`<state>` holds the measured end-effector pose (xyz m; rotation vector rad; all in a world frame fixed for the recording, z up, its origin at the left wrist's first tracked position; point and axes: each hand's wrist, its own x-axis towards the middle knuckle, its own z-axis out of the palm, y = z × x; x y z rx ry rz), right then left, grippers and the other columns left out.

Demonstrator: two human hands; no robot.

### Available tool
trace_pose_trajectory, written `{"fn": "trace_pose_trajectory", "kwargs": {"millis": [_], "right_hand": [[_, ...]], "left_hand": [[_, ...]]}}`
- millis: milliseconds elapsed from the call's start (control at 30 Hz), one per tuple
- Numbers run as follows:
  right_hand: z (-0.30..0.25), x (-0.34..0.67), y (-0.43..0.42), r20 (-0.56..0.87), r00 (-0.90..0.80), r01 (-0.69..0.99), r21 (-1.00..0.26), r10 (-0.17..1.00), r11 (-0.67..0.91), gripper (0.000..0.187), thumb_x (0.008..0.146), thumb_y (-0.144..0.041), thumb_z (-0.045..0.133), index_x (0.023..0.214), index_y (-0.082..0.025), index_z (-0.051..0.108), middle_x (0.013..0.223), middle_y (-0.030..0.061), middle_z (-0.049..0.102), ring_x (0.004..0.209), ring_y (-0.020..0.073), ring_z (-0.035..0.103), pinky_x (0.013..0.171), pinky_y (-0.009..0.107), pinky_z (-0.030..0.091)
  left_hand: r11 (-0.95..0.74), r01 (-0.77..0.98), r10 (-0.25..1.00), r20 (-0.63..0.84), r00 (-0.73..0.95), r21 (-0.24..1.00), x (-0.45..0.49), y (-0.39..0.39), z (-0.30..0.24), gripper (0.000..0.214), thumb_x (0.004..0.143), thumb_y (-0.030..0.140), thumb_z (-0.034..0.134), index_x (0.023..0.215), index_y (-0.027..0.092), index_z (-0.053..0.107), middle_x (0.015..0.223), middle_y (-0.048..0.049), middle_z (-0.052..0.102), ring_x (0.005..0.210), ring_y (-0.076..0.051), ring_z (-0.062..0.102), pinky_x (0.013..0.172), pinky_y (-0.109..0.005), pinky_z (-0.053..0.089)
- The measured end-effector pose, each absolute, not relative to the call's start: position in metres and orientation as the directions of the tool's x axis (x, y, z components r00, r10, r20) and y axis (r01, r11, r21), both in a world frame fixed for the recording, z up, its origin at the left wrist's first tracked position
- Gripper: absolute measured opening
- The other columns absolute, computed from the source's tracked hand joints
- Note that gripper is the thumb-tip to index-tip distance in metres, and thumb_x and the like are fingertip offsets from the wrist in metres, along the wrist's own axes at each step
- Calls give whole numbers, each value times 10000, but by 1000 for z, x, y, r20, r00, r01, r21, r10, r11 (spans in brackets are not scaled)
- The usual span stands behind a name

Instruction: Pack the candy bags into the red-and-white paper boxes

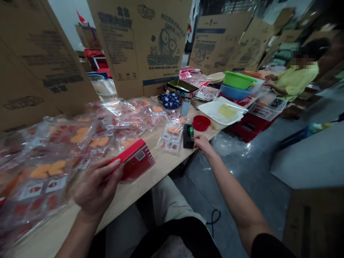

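The left hand (98,188) holds a red packet (135,162) over the tabletop (163,165) edge, its grip closed on the near end, thumb on top. The packet is flat, red with a white striped edge and a barcode label, tilted up to the right. Clear bags (64,143) of orange and red pieces lie heaped behind it. To the right, the right hand (202,142) touches a black tape dispenser (188,136), fingers curled at its side. This looks like a sealing step; next calls for pulling tape free.
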<state>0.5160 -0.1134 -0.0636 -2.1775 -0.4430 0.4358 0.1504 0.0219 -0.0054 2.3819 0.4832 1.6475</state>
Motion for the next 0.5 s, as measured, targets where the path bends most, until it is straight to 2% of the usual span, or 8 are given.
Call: {"fn": "trace_pose_trajectory", "kwargs": {"millis": [100, 200, 367, 500], "right_hand": [[-77, 521, -110, -328, 848, -60, -841, 417, -538, 103, 887, -208, 591, 896, -116, 635, 651, 19, 621, 556, 166, 654, 454, 230, 451], [-80, 520, -106, -391, 811, -192, -881, 436, -433, 88, 885, -216, 604, 932, -144, 618, 746, 16, 661, 564, 139, 679, 464, 210, 485], [-88, 514, -110, -356, 815, -263, -930, 457, -255, 136, 819, -303, 632, 899, -196, 610, 800, 1, 692, 570, 136, 697, 516, 221, 541], [-110, 496, -110, -280, 881, -221, -956, 381, -193, 123, 718, -295, 648, 734, -178, 615, 655, 6, 663, 571, 137, 660, 505, 194, 492]], "left_hand": [[-942, 107, 334, 867, 370, 317, 159, 28, -21, 231, 813, 108, 768, 1011, 222, 731, 1038, -39, 755, 837, -183, 728, 729, -299, 567], [-937, 98, 345, 844, 411, 336, 165, 29, -21, 243, 822, 109, 764, 1030, 227, 724, 1062, -46, 749, 871, -191, 730, 756, -306, 569], [-907, 161, 420, 807, 414, 389, 169, 35, -15, 204, 850, 152, 749, 1038, 225, 725, 1054, -56, 744, 901, -208, 721, 776, -331, 562], [-896, 170, 441, 788, 430, 409, 169, 37, -15, 194, 857, 179, 746, 1043, 228, 723, 1064, -62, 740, 914, -224, 717, 798, -361, 559]]}}
